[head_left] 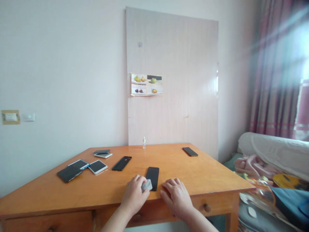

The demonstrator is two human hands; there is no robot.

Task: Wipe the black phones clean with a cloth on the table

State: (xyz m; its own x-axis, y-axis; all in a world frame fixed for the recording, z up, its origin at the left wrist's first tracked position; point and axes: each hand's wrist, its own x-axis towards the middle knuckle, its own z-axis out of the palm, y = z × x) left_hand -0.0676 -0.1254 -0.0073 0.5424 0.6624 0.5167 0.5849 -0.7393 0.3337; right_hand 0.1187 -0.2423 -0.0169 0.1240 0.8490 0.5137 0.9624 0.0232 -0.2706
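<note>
My left hand point(135, 192) is closed on a small folded grey-white cloth point(146, 185), pinched between thumb and fingers. The cloth overlaps the lower left part of a black smartphone point(153, 175) that lies face up on the wooden table point(173, 161); whether it presses on the glass I cannot tell. Just right of the phone, my right hand point(177, 197) rests on the table's front edge with nothing in it, its fingers slightly bent and a little apart. A black phone case point(122, 163) lies beyond my left hand.
On the left lie several tablets or phones, among them a white-framed one point(98, 166) and a dark flat one point(70, 174). A small clear bottle point(144, 142) stands at the back edge. Another dark phone point(190, 151) lies back right. Bedding point(272, 158) is piled beyond the table's right side.
</note>
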